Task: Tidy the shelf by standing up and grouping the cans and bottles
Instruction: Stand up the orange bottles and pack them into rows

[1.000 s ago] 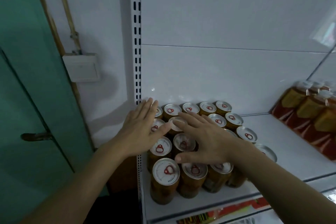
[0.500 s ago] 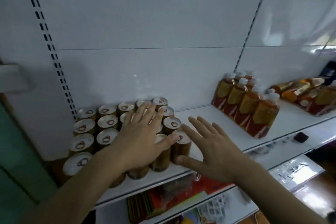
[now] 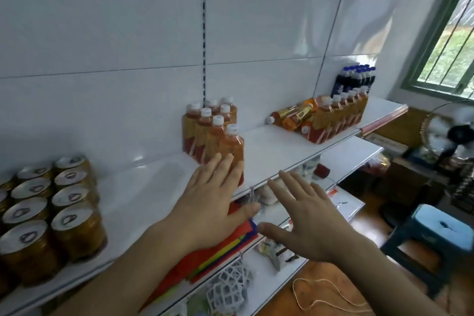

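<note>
- Shelf (image 3: pixel 154 187), white and long, runs from lower left up toward the window (image 3: pixel 448 33) at the right, with a white back panel behind it.
- Cans (image 3: pixel 51 208), gold with silver tops, stand upright in a tight block at the shelf's left end, several rows deep.
- Upright bottles (image 3: pixel 213 136) of amber drink with white caps stand as a small group near the middle of the shelf, against the back panel.
- Far bottles (image 3: pixel 341 115), a row of the same kind, stand further right; just left of them, fallen bottles (image 3: pixel 295 114) lie on their sides, leaning on one another (at least three, the exact count is hard to tell).
- Dark bottles (image 3: pixel 354 79) with blue caps stand behind the far row, at the back.
- Left hand (image 3: pixel 213 202) is flat, palm down, fingers straight and together, holding nothing; its fingertips overlap the frontmost upright bottle, though whether they touch cannot be told.
- Right hand (image 3: pixel 310 220) is spread, fingers straight and apart, holding nothing, out in front of the shelf edge over the lower shelves.
- Blue stool (image 3: pixel 436 228) stands on the floor at the right.
</note>
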`<control>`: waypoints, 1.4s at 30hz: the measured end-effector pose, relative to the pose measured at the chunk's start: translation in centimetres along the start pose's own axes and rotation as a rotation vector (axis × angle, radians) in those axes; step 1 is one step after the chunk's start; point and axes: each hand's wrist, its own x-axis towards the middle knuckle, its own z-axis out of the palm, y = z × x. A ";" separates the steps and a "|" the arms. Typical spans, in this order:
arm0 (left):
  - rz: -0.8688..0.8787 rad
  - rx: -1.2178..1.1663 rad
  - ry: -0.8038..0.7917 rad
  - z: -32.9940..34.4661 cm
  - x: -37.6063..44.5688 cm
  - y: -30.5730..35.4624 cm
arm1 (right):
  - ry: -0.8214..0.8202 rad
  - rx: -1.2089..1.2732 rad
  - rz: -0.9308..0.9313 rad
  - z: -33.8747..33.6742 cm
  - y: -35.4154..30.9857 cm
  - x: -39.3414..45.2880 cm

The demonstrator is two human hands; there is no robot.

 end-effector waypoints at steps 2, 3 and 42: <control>0.049 -0.017 -0.019 0.9 3.0 1.8 | 0.003 -0.007 0.064 0.8 3.5 0.4; 0.067 -0.025 -0.027 1.4 4.7 2.6 | -0.001 -0.009 0.093 1.1 5.1 0.7; -0.134 -0.078 0.165 9.6 54.7 17.6 | 0.228 -0.085 -0.162 -4.3 49.3 36.7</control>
